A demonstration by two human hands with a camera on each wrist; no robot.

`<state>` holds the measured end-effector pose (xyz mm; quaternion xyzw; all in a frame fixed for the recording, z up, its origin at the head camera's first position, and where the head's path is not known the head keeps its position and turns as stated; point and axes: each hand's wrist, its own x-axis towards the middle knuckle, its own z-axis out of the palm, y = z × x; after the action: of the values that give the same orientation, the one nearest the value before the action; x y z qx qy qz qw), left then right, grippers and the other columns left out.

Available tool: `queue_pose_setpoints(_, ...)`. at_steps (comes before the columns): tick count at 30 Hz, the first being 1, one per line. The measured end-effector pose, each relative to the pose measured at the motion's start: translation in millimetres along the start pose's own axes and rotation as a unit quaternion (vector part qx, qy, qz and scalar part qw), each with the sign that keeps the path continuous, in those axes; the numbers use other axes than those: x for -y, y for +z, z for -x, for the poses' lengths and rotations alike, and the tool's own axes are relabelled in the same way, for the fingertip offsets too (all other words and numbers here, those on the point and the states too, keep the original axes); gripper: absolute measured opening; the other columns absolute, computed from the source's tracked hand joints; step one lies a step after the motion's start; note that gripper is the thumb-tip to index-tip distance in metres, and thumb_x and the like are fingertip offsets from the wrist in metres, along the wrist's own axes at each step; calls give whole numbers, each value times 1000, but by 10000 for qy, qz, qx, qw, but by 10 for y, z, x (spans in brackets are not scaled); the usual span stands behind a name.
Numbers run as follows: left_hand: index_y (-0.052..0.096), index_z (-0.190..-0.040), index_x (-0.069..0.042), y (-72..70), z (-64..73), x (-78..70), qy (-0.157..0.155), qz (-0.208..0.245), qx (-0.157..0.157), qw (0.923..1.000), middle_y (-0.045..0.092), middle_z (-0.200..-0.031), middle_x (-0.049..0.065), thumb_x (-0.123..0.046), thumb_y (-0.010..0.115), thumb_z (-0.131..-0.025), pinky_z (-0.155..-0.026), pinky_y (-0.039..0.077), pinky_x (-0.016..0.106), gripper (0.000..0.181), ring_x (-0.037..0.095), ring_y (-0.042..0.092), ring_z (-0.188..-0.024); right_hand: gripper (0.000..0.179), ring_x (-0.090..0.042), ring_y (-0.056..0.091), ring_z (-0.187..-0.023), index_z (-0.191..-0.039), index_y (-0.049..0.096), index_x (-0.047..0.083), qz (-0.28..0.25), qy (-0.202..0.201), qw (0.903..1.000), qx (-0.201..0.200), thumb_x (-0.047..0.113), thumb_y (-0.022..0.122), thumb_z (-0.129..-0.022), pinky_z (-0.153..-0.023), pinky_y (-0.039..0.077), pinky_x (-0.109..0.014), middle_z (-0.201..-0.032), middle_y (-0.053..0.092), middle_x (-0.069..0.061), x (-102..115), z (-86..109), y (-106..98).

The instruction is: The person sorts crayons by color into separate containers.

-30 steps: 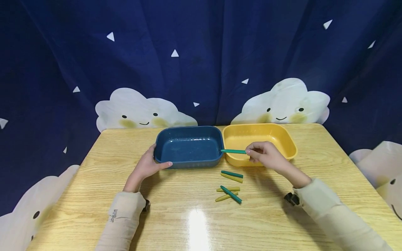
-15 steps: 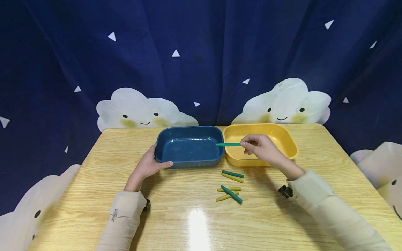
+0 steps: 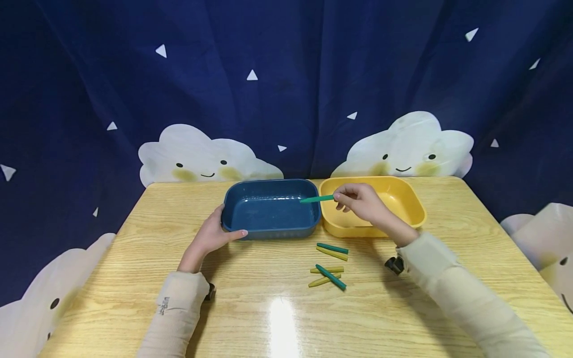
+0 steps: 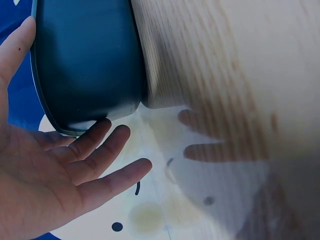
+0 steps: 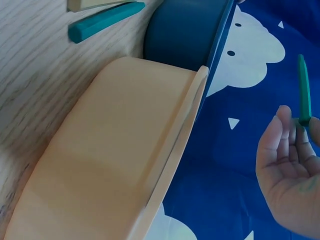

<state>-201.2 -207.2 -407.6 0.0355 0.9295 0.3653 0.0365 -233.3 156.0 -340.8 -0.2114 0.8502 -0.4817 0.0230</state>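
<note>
Between thumb and fingertips my right hand [image 3: 361, 203] pinches a green crayon [image 3: 315, 199] by one end. Its tip points left, over the right side of the blue bin [image 3: 268, 233], while the hand itself is above the yellow bin [image 3: 353, 231]. My left hand [image 3: 210, 236] rests at the near left corner of the blue bin, thumb along the front rim. In the left wrist view, its fingers [image 4: 102, 160] are spread and fairly straight beside the bin's outer wall. Nothing shows inside the blue bin.
Several green and yellow crayons lie on the table in front of the bins, among them a green crayon [image 3: 331, 277] crossing two yellow ones. Behind the table [image 3: 250, 288] hangs a dark blue curtain [image 3: 286, 89] with clouds. The two bins stand side by side.
My right hand has carried the green crayon left and farther from me, from over the yellow bin's front rim until its tip overhangs the blue bin. The left hand has stayed in place.
</note>
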Motion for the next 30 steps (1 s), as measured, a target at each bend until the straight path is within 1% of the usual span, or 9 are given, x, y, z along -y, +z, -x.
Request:
queue_pose_setpoints(5,11,-141,9,1,-3,5,12,2,-9,10000,19,-144,29,-39,73,-75,-102,27,52,103,42,25,-129,21,-33,62,-77,-97,62,-8,-248,127,9996,-7,9,51,-93,-64,53,-32,-85,63,-18,17,-102,50)
queue_pose_setpoints(10,10,-142,9,5,-1,10,-7,14,15,10000,19,-144,29,-40,73,-75,-101,27,52,104,42,25,-129,21,-22,63,-72,-101,59,-11,-755,437,9962,61,6,49,-94,-65,53,-31,-82,63,-12,9,-226,97)
queue_pose_setpoints(12,10,-142,9,6,0,10,-8,19,13,10000,19,-144,29,-40,73,-75,-101,27,52,104,42,25,-129,21,-18,63,-69,-101,57,-14,-1000,529,9935,98,4,49,-93,-63,53,-28,-80,63,-12,6,-274,119)
queue_pose_setpoints(15,11,-142,9,9,-1,11,13,19,-13,10000,19,-144,29,-40,73,-74,-101,28,53,104,42,26,-129,20,-17,63,-67,-101,55,-17,-1270,586,9901,136,0,48,-93,-63,53,-26,-79,64,-17,0,-340,148)
queue_pose_setpoints(19,11,-142,9,11,-2,12,10,14,-6,10000,20,-144,29,-40,73,-75,-101,28,52,104,42,26,-128,19,-14,62,-65,-101,54,-16,-1371,645,9884,123,-1,47,-92,-62,53,-25,-83,63,-25,-7,-415,182)
queue_pose_setpoints(24,10,-142,8,9,4,10,-30,9,18,10000,19,-144,28,-40,73,-75,-101,28,52,104,42,25,-129,22,-12,62,-65,-105,53,-16,-1463,726,9864,205,1,47,-93,-64,53,-26,-85,62,-25,-34,-505,212)
queue_pose_setpoints(28,10,-142,7,5,2,9,0,42,16,10000,19,-144,28,-40,73,-75,-101,27,53,104,42,25,-129,24,-12,62,-65,-107,54,-16,-1439,787,9862,248,3,47,-94,-65,53,-27,-87,62,-23,-61,-590,239)
queue_pose_setpoints(30,10,-142,7,2,2,8,4,30,16,10000,19,-144,28,-40,73,-75,-101,28,53,104,42,25,-129,25,-12,62,-65,-108,54,-16,-1401,837,9863,244,3,47,-94,-66,53,-28,-89,62,-25,-60,-627,252)
